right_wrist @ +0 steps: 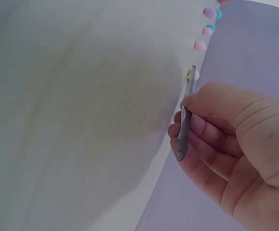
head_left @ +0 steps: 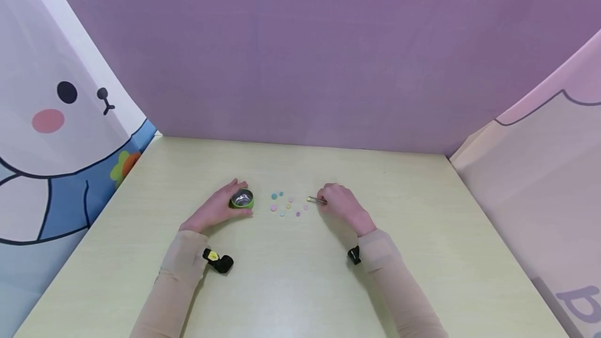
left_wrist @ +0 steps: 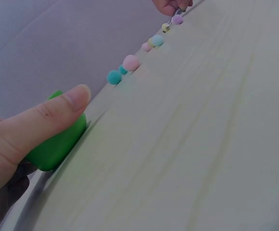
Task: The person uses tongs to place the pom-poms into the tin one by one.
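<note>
My left hand (head_left: 218, 207) holds a small green bowl (head_left: 249, 204) with a shiny metal inside, its thumb along the near side and its fingers round the far side. In my right hand (head_left: 344, 205) is a pair of metal tweezers (right_wrist: 186, 120), pinched between thumb and fingers and pointing left. A small yellow pom-pom (right_wrist: 197, 75) is at the tweezer tips; whether they grip it, I cannot tell. Several loose pom-poms lie on the table between the hands, among them a teal one (left_wrist: 114, 77), a pink one (left_wrist: 131, 62) and a purple one (head_left: 298, 214).
The pale wood-grain table (head_left: 281, 286) reaches back to a purple backdrop (head_left: 300, 67). A cartoon-printed curtain (head_left: 56, 145) hangs at the left, and a pale printed one (head_left: 540, 160) at the right. Black wrist cameras are strapped near both sleeves.
</note>
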Demonstrator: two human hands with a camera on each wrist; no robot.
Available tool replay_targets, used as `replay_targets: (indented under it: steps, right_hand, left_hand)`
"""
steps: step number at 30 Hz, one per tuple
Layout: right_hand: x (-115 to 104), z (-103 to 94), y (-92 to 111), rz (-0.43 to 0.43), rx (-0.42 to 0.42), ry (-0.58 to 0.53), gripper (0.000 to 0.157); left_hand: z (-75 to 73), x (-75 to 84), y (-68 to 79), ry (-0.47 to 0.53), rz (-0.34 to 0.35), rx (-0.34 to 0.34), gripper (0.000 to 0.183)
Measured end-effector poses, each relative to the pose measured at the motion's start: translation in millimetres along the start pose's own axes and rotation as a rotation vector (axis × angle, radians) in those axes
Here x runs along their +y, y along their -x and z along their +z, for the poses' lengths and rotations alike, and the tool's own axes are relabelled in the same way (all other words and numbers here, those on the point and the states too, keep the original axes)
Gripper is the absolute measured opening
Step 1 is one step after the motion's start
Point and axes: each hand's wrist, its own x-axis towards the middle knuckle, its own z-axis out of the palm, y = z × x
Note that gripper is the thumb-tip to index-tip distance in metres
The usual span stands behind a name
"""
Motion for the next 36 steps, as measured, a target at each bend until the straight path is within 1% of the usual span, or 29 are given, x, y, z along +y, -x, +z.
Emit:
replay_targets:
  steps: [5,11,23,30,36]
  right_hand:
    - [0.3,0.0,-0.6,-0.005,-0.018,0.011,0.016]
    - [-0.6,0.1,-1.7,-0.013,-0.013,0.035,0.023]
    - [-0.1,-0.3,-0.9,-0.037,0.013,0.07,0.02]
    - [0.4,0.3,-1.3,-0.067,0.051,0.111,0.02]
    - [0.5,0.8,-1.5,-0.065,0.059,0.116,0.024]
  left_hand:
    - [0.5,-0.3,0.5,0.0,0.001,0.0,0.098]
    - [-0.8,1.7,2.3,0.006,0.004,0.0,0.098]
    - [-2.6,3.5,1.9,0.001,0.002,-0.01,0.096]
    - [-2.7,4.8,3.1,0.001,0.003,-0.013,0.096]
    - [-3.5,5.2,2.8,-0.005,0.001,-0.013,0.094]
